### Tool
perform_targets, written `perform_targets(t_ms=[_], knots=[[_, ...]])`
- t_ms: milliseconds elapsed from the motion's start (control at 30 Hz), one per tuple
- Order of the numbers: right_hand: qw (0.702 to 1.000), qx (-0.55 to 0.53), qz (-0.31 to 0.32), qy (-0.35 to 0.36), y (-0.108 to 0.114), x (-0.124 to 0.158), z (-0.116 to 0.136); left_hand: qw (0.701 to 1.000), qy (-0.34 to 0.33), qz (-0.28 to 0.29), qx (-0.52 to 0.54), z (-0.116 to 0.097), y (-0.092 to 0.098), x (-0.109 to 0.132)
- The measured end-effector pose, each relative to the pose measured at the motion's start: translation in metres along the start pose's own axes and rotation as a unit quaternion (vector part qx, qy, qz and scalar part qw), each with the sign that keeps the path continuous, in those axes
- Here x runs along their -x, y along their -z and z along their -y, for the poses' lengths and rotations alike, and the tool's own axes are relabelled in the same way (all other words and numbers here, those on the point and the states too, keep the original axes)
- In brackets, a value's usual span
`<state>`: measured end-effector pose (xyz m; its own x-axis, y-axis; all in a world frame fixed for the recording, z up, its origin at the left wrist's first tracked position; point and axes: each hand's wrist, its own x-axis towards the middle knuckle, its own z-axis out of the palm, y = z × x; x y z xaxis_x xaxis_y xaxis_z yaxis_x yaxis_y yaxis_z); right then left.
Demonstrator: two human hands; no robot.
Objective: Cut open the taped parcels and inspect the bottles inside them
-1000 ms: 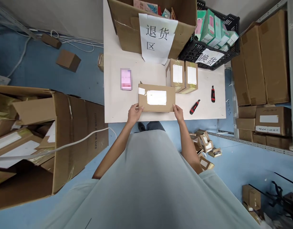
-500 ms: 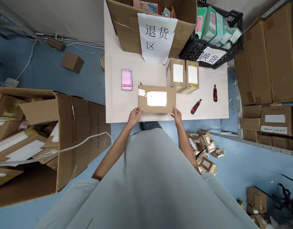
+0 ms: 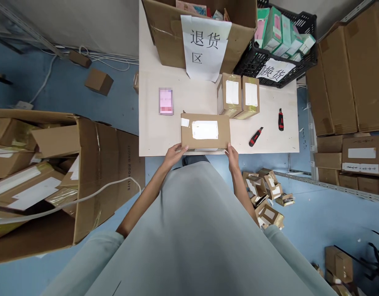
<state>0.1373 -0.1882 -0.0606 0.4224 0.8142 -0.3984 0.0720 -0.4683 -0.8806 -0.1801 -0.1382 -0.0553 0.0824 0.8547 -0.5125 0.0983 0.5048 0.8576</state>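
Observation:
A flat brown cardboard box (image 3: 223, 127) with a white label is held at the table's near edge. My left hand (image 3: 174, 155) grips its lower left corner, thumb on the top face. At the lower right corner, my right hand (image 3: 232, 157) grips it in the same way; the fingers beneath are partly hidden. Behind the box stand two upright taped cartons, a left carton (image 3: 232, 105) and a right carton (image 3: 250, 105). To the right lie two red-and-black box cutters, a nearer cutter (image 3: 256, 137) and a farther cutter (image 3: 281, 119). A phone (image 3: 166, 101) with a pink screen lies to the left.
At the table's back stand a large open carton (image 3: 167, 45) with a paper sign and a black crate (image 3: 280, 82) of green boxes. A big carton (image 3: 107, 164) full of parcels is on the left. Opened boxes (image 3: 266, 185) lie on the floor, right.
The held box has come slightly lower in view, toward my body, and a strip of its near side now shows. Both hands keep hold of it. The whole view has shifted a little.

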Motion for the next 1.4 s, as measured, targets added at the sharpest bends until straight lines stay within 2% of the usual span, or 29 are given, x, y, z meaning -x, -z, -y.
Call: perform_targets(t_ms=[67, 167, 233, 333, 500, 667, 833, 1033, 1133, 1233, 1400], knots=[[0.999, 0.01, -0.021, 0.031, 0.009, 0.007, 0.012, 1.0, -0.025, -0.017, 0.009, -0.005, 0.0, 0.007], [0.993, 0.022, -0.044, 0.106, 0.024, 0.003, 0.038, 0.994, -0.103, -0.041, 0.023, -0.019, -0.001, 0.008], [0.987, 0.035, -0.047, 0.15, 0.03, -0.01, 0.054, 0.989, -0.14, -0.047, 0.019, -0.029, -0.002, 0.001], [0.982, 0.048, -0.04, 0.179, 0.033, -0.038, 0.065, 0.99, -0.134, -0.043, 0.011, -0.038, -0.003, -0.013], [0.984, 0.075, -0.03, 0.156, 0.029, -0.067, 0.042, 0.996, -0.089, 0.001, -0.002, -0.026, -0.015, -0.024], [0.986, 0.095, -0.043, 0.129, 0.029, -0.077, 0.019, 0.994, -0.106, -0.029, -0.023, -0.017, -0.027, -0.028], [0.985, 0.125, -0.037, 0.116, 0.026, -0.086, 0.023, 0.994, -0.109, 0.002, -0.007, -0.017, -0.024, -0.032], [0.986, 0.106, -0.028, 0.122, 0.024, -0.067, 0.026, 0.994, -0.109, -0.024, -0.023, -0.019, -0.031, -0.024], [0.986, 0.107, -0.03, 0.124, 0.029, -0.056, 0.025, 0.991, -0.122, -0.022, -0.039, -0.027, -0.037, -0.014], [0.988, 0.099, -0.028, 0.114, 0.044, -0.052, 0.024, 0.986, -0.158, -0.007, -0.058, -0.044, -0.049, 0.0], [0.997, 0.054, 0.0, 0.06, 0.085, -0.061, 0.017, 0.966, -0.222, 0.043, -0.127, -0.084, -0.089, 0.024]])
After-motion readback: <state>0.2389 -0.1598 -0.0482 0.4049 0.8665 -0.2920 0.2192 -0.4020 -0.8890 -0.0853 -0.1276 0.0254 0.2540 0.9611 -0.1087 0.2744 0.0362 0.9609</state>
